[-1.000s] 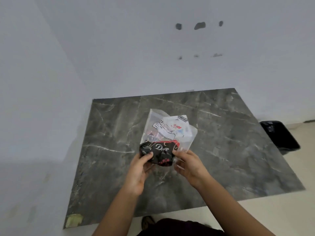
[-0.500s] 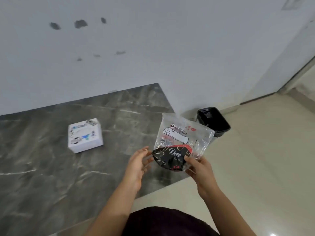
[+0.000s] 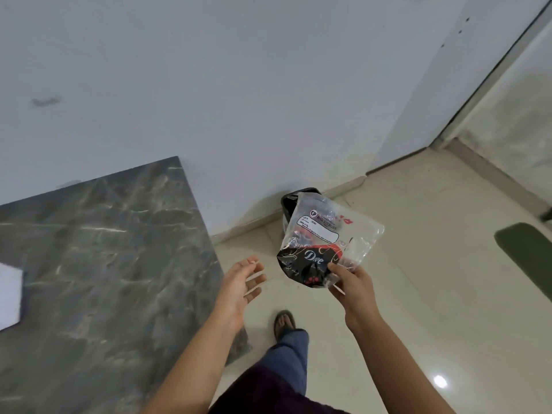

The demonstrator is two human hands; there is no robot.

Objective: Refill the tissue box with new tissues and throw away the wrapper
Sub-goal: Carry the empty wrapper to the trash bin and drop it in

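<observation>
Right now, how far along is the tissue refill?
Looks done: the wrapper looks empty, and a white box sits on the table; whether it's refilled can't be seen. In hand: right hand has a grip on the wrapper; left hand is open. Left: drop it in the black bin.

Tabletop (image 3: 98, 264): dark grey marble, pale veining. On it, at the frame's left edge, a white box (image 3: 9, 297), partly cut off. Floor (image 3: 418, 294): glossy cream tiles. On it, a black bin (image 3: 291, 201) by the wall, a dark green mat (image 3: 528, 258) at right.
</observation>
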